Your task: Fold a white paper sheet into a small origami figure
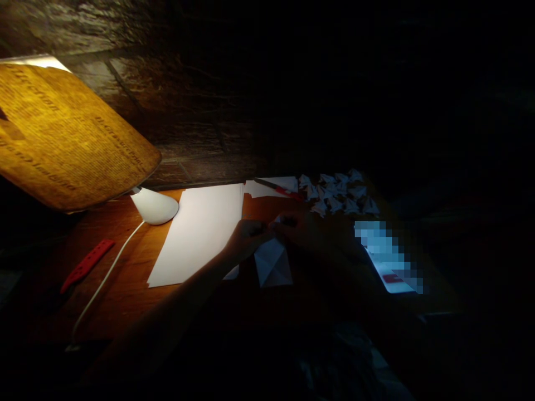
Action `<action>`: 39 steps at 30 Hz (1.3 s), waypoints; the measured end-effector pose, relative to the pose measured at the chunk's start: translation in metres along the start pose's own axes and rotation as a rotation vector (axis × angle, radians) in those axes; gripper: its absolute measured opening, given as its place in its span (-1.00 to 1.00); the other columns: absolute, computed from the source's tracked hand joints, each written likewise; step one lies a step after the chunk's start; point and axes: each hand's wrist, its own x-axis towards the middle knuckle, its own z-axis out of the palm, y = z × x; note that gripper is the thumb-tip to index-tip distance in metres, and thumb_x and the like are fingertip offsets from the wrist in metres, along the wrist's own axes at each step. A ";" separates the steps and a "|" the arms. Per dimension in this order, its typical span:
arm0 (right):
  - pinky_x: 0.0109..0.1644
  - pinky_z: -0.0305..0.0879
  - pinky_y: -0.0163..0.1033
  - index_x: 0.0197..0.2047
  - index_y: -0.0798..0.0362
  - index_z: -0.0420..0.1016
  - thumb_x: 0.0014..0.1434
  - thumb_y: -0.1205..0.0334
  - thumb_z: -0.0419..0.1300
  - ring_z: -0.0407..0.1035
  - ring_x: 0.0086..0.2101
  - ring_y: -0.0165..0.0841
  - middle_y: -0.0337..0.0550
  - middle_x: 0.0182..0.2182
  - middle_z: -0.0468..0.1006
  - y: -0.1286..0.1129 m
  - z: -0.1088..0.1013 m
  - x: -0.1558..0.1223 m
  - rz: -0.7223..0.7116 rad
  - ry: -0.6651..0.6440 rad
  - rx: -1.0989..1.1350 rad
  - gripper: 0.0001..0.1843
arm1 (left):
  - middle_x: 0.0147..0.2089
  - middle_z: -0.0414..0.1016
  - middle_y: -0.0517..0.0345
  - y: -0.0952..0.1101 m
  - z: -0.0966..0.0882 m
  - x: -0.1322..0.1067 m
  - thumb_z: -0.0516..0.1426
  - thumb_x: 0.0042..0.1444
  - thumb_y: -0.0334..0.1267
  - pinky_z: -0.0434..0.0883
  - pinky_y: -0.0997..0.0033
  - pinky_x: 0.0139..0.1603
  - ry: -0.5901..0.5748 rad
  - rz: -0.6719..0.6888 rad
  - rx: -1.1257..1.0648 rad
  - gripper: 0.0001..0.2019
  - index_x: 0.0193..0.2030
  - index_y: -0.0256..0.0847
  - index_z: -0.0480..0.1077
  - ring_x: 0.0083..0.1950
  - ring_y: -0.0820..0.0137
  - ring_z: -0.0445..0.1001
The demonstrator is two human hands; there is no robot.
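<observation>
A small creased sheet of paper [273, 264] hangs between my hands over the wooden table. My left hand [247, 235] pinches its top edge from the left, fingers closed. From the right, my right hand [295, 227] grips the same top corner; its fingers are dim but look closed on the paper. Fold lines cross the lower part of the sheet. Just left of my left hand lies a stack of white paper [204, 228]. Beyond my right hand sit several folded paper pieces [334, 192] in a cluster.
A lamp with a printed shade [71, 133] and white base [154, 206] stands at the left, its cord [109, 273] running forward. A red-handled object [87, 264] lies near it. A red-handled knife or scissors [278, 188] rests on smaller sheets [259, 192]. A lit phone [388, 259] lies right.
</observation>
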 end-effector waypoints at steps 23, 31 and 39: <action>-0.45 0.16 -0.30 -0.50 0.06 0.45 -0.05 -0.16 0.39 0.25 -0.50 -0.42 -0.25 -0.55 0.44 -0.008 -0.002 -0.003 0.087 0.030 0.066 -0.55 | -0.62 0.27 0.25 0.000 -0.001 -0.002 0.27 0.08 -0.03 0.06 0.49 -0.53 0.035 0.124 0.123 -0.63 -0.57 -0.27 0.44 -0.54 0.53 0.17; -0.43 0.19 -0.28 -0.53 0.04 0.42 -0.04 -0.09 0.42 0.26 -0.51 -0.42 -0.27 -0.57 0.42 -0.008 -0.002 -0.002 0.003 0.127 0.128 -0.60 | -0.62 0.27 0.26 0.000 0.000 -0.002 0.28 0.07 -0.06 0.07 0.50 -0.54 0.082 0.143 0.016 -0.65 -0.58 -0.25 0.41 -0.56 0.54 0.18; -0.39 0.30 -0.27 -0.44 0.06 0.50 -0.04 0.05 0.41 0.38 -0.44 -0.36 -0.18 -0.46 0.56 -0.012 -0.002 -0.005 0.100 0.034 0.108 -0.72 | -0.59 0.33 0.22 0.002 -0.001 -0.003 0.27 0.07 -0.06 0.13 0.51 -0.52 0.070 0.146 0.059 -0.66 -0.56 -0.25 0.42 -0.52 0.50 0.24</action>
